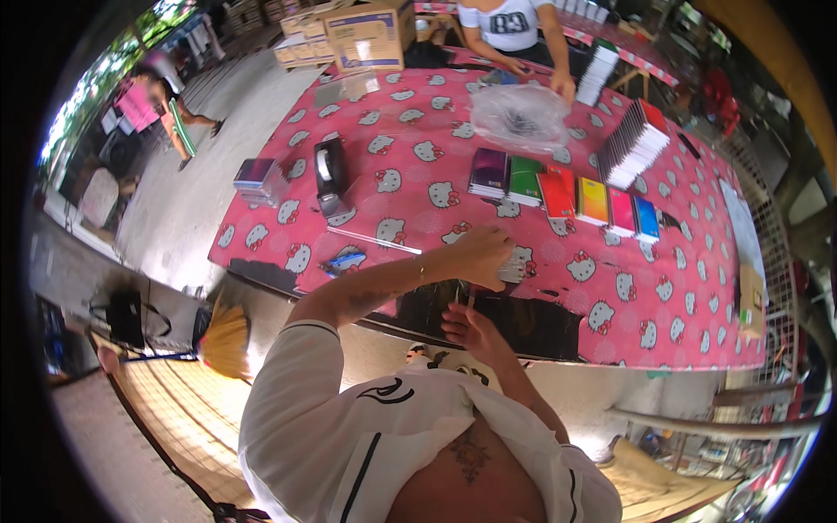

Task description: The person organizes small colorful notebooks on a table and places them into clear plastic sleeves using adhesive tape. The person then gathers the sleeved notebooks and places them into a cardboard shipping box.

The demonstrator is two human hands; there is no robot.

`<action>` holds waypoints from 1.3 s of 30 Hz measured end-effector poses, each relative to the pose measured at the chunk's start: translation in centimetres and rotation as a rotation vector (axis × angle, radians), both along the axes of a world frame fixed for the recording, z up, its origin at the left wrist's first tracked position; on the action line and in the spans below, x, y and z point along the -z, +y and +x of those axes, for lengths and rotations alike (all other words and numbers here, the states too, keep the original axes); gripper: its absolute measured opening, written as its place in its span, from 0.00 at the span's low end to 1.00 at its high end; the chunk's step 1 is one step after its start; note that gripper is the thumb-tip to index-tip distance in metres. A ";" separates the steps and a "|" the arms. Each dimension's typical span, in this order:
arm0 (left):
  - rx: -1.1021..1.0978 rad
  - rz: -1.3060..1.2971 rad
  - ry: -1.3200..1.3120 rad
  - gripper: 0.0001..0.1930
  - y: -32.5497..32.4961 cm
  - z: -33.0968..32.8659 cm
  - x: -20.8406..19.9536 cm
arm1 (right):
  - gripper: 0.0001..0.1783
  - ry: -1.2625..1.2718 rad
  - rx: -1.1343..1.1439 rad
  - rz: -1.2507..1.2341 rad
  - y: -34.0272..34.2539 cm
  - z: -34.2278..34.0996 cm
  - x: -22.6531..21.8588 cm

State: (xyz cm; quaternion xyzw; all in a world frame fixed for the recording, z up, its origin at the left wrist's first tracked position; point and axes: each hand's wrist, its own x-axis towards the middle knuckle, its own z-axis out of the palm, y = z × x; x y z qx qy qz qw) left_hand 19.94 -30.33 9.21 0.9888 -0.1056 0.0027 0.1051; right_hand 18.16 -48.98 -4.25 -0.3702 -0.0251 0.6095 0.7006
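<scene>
My left hand (482,255) reaches across the near part of the table, palm down. Its fingers are wrapped over a small whitish stack (518,265) with thin layered edges, which the hand partly hides. Closer to my body, my right hand (469,329) is raised at the table edge, fingers curled and thumb pressed toward them. A thin strip seems to stand at its fingertips, too small to name. Beyond both hands lies a row of small notebook stacks: purple (489,172), green (525,180), red (556,192), yellow (592,200), pink (621,212) and blue (645,219).
A pink patterned tablecloth (418,187) covers the table. On it are a black tape dispenser (330,179), a plastic-wrapped stack (260,181), a blue cutter-like tool (343,261), a clear plastic bag (519,118) and tall notebook piles (634,144). A co-worker (510,30) stands opposite.
</scene>
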 end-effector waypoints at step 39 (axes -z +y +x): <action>-1.441 -0.972 -0.854 0.14 28.3 -22.3 16.5 | 0.15 -2.066 0.146 -0.303 2.3 3.4 -14.7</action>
